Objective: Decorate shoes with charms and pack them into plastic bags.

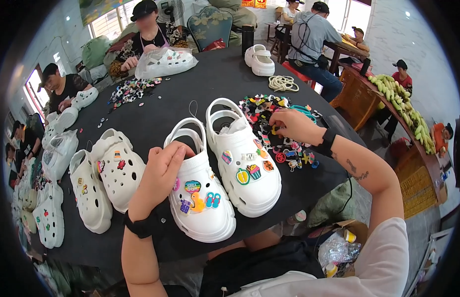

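Note:
My left hand (166, 166) grips a white clog (202, 225) at its opening, with the fingers reaching inside. Colourful shoe charms are fixed on its top, among them a yellow duck (196, 203) and teal flip-flops (213, 200). Just right of it stands a second white clog (247, 195), bearing a cupcake charm (253, 171) and several others. My right hand (295, 124) reaches into a heap of loose charms (262, 106), its fingers drawn together; what they pinch is hidden.
More white clogs (91, 208) line the dark table (165, 96) to the left. Across it, a person (153, 34) sits behind a bagged clog (165, 62). Another charm pile (133, 91), a coiled cord (283, 83) and a small clog pair (260, 62) lie farther back. An open box (358, 227) stands below.

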Demonstrator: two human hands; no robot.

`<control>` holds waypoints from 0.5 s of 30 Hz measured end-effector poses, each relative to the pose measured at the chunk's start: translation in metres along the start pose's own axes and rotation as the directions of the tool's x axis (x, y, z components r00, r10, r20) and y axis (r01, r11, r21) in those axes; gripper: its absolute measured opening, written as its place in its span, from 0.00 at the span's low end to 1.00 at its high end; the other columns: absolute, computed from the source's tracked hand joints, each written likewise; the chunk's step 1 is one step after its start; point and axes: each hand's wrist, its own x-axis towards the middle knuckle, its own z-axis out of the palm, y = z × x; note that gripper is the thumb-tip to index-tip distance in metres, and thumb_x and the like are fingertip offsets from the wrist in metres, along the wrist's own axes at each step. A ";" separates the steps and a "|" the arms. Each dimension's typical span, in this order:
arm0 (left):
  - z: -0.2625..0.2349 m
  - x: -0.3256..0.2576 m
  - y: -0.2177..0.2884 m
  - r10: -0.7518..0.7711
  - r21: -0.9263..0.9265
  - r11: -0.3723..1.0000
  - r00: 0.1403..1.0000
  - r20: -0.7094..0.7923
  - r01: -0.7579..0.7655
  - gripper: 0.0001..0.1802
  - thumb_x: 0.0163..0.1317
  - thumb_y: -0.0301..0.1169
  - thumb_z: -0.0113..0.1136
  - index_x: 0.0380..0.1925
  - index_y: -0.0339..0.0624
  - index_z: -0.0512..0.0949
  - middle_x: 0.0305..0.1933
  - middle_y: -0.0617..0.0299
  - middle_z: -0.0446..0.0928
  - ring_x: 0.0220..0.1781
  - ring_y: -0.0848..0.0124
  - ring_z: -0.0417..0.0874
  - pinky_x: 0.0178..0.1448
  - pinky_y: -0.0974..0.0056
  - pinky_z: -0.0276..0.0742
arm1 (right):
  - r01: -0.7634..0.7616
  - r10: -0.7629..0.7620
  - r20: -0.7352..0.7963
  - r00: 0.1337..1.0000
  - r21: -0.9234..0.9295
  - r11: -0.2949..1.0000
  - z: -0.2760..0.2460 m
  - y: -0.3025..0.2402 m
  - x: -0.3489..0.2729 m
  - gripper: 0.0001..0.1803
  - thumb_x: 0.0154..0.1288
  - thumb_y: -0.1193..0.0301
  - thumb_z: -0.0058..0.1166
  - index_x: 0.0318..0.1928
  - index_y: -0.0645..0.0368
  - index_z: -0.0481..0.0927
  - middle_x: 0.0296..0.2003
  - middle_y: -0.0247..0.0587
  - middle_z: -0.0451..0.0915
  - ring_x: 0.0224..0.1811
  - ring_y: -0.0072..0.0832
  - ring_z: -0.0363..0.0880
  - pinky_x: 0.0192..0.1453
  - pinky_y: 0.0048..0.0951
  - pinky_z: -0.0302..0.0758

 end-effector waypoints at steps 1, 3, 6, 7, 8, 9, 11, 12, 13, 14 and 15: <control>0.000 0.000 0.000 -0.004 0.000 1.000 1.000 -0.003 0.004 0.16 0.73 0.38 0.40 0.38 0.46 0.78 0.32 0.65 0.77 0.38 0.67 0.62 0.54 0.64 0.57 | -0.087 0.084 0.058 0.995 0.059 0.994 -0.004 -0.001 -0.002 0.15 0.51 0.75 0.64 0.41 0.60 0.78 0.33 0.42 0.77 0.38 0.34 0.77 0.44 0.34 0.73; 0.002 0.000 0.001 0.055 0.045 0.998 0.998 -0.033 -0.054 0.17 0.72 0.36 0.41 0.35 0.39 0.78 0.33 0.59 0.77 0.37 0.66 0.68 0.50 0.63 0.61 | -0.152 0.142 0.085 0.986 0.123 0.981 -0.011 -0.006 -0.009 0.12 0.52 0.77 0.64 0.38 0.61 0.78 0.34 0.41 0.78 0.38 0.34 0.78 0.45 0.32 0.74; 0.000 0.000 0.001 0.058 0.039 0.998 0.998 -0.020 -0.057 0.17 0.72 0.36 0.41 0.35 0.39 0.78 0.33 0.58 0.76 0.36 0.66 0.68 0.49 0.63 0.61 | 0.088 -0.068 -0.176 0.982 0.112 0.990 -0.017 -0.010 -0.019 0.11 0.52 0.75 0.63 0.37 0.62 0.77 0.36 0.41 0.78 0.37 0.40 0.78 0.44 0.36 0.74; -0.001 0.000 0.001 0.053 0.039 0.998 0.998 -0.022 -0.052 0.17 0.72 0.36 0.41 0.35 0.39 0.78 0.33 0.58 0.76 0.36 0.66 0.68 0.49 0.63 0.61 | 0.147 -0.127 -0.217 0.968 0.078 0.986 -0.022 -0.012 -0.020 0.11 0.53 0.76 0.65 0.35 0.62 0.76 0.36 0.39 0.79 0.34 0.33 0.79 0.42 0.31 0.76; 0.000 0.000 0.000 0.061 0.041 0.997 0.998 -0.021 -0.060 0.17 0.72 0.36 0.41 0.35 0.39 0.78 0.33 0.59 0.76 0.36 0.66 0.67 0.49 0.63 0.61 | 0.147 -0.128 -0.212 0.969 0.079 0.986 -0.028 -0.021 -0.021 0.11 0.53 0.76 0.65 0.35 0.62 0.76 0.36 0.39 0.79 0.34 0.33 0.79 0.42 0.31 0.76; 0.000 0.000 -0.002 0.068 0.045 0.997 0.997 -0.020 -0.067 0.17 0.73 0.36 0.41 0.35 0.40 0.78 0.33 0.59 0.76 0.36 0.67 0.67 0.49 0.63 0.61 | 0.007 0.062 -0.178 0.982 0.363 0.932 -0.032 -0.033 -0.022 0.10 0.54 0.77 0.65 0.34 0.62 0.76 0.36 0.37 0.79 0.34 0.28 0.79 0.42 0.28 0.76; 0.000 0.000 -0.001 0.060 0.048 0.997 0.998 -0.021 -0.059 0.17 0.73 0.36 0.41 0.35 0.40 0.78 0.33 0.59 0.76 0.36 0.67 0.67 0.49 0.63 0.61 | -0.091 0.226 -0.105 0.968 0.695 0.713 -0.035 -0.052 -0.025 0.11 0.55 0.80 0.66 0.32 0.62 0.74 0.37 0.33 0.79 0.35 0.15 0.77 0.42 0.20 0.76; 0.000 0.000 -0.001 0.052 0.054 0.997 0.998 -0.021 -0.051 0.17 0.73 0.36 0.41 0.35 0.40 0.78 0.33 0.60 0.77 0.36 0.67 0.67 0.49 0.64 0.61 | -0.091 0.225 -0.103 0.969 0.696 0.712 -0.036 -0.063 -0.027 0.11 0.55 0.80 0.66 0.32 0.62 0.74 0.37 0.33 0.79 0.35 0.15 0.77 0.42 0.20 0.76; 0.000 0.000 -0.002 0.049 0.055 0.997 0.999 -0.021 -0.048 0.17 0.73 0.36 0.41 0.35 0.40 0.78 0.33 0.60 0.77 0.36 0.67 0.67 0.49 0.64 0.61 | 0.031 0.109 -0.180 0.978 0.633 0.774 -0.037 -0.077 -0.029 0.11 0.54 0.81 0.66 0.33 0.62 0.74 0.36 0.34 0.79 0.35 0.17 0.77 0.41 0.21 0.76; 0.000 -0.001 -0.003 0.046 0.056 0.997 0.999 -0.023 -0.045 0.17 0.73 0.36 0.41 0.36 0.40 0.78 0.33 0.60 0.76 0.36 0.67 0.66 0.49 0.64 0.61 | 0.153 -0.013 -0.247 0.969 0.559 0.815 -0.038 -0.091 -0.030 0.12 0.52 0.81 0.66 0.33 0.62 0.74 0.36 0.34 0.78 0.35 0.19 0.77 0.41 0.22 0.76; 0.000 -0.001 -0.003 0.049 0.055 0.997 0.999 -0.025 -0.047 0.17 0.73 0.36 0.41 0.36 0.41 0.78 0.33 0.60 0.76 0.36 0.67 0.66 0.49 0.64 0.61 | 0.258 -0.129 -0.292 0.948 0.462 0.849 -0.040 -0.105 -0.032 0.12 0.51 0.82 0.66 0.32 0.62 0.74 0.35 0.35 0.78 0.36 0.22 0.78 0.40 0.23 0.76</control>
